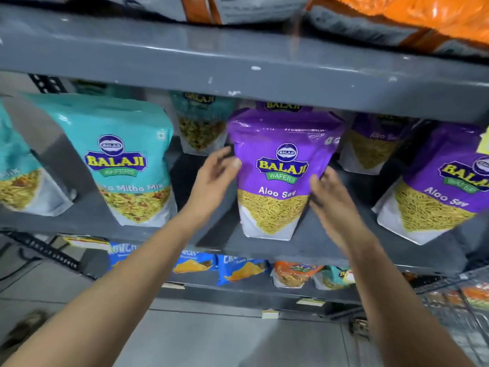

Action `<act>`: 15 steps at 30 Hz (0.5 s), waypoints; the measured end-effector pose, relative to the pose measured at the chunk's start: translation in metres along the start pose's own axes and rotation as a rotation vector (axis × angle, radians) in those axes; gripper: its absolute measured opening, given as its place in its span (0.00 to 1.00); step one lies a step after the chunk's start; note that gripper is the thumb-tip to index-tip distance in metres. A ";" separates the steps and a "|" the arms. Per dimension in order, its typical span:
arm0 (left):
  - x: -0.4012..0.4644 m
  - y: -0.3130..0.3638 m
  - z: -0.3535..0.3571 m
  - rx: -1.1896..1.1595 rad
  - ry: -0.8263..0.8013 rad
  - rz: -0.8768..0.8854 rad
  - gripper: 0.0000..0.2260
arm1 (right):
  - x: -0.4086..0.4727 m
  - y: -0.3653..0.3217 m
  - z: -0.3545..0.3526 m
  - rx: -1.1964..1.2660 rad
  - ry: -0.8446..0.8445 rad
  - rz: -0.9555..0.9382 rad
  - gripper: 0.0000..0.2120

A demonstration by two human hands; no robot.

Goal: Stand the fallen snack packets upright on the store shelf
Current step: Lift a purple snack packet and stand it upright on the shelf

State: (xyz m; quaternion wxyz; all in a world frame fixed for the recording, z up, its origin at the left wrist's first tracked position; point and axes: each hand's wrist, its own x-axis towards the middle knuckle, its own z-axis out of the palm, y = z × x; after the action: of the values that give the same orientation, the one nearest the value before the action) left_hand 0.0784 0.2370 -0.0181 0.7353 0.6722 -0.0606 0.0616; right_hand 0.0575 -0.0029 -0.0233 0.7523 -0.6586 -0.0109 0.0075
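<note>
Flanking the upright purple packet [277,176] on the shelf [330,247], the left hand [214,176] and right hand [333,205] are hovering, both grips released.

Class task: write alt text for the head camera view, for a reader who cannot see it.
Two bare hands flank an upright purple Aloo Sev packet on a grey store shelf; the left hand touches its edge, and the right hand is at its other side. Teal Mitha Mix packets stand to the left, more purple packets to the right.
</note>
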 end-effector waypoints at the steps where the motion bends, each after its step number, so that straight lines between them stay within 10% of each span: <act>1: 0.007 0.014 0.001 -0.031 0.038 0.034 0.09 | 0.006 -0.017 0.003 0.034 0.035 -0.010 0.06; 7: 0.025 0.044 0.005 -0.030 0.068 0.209 0.05 | 0.020 -0.042 0.015 0.076 0.196 -0.098 0.10; 10: 0.014 0.018 -0.004 -0.067 0.053 0.082 0.09 | 0.007 -0.014 0.010 -0.076 0.110 -0.008 0.04; 15: -0.017 -0.044 -0.009 0.197 -0.173 -0.168 0.21 | -0.015 0.039 0.015 -0.160 0.034 0.154 0.22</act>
State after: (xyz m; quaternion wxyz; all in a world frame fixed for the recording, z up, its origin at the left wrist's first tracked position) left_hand 0.0691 0.2418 -0.0646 0.6605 0.7465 -0.0608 -0.0525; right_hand 0.0420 0.0170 -0.0604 0.6946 -0.7156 0.0518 0.0532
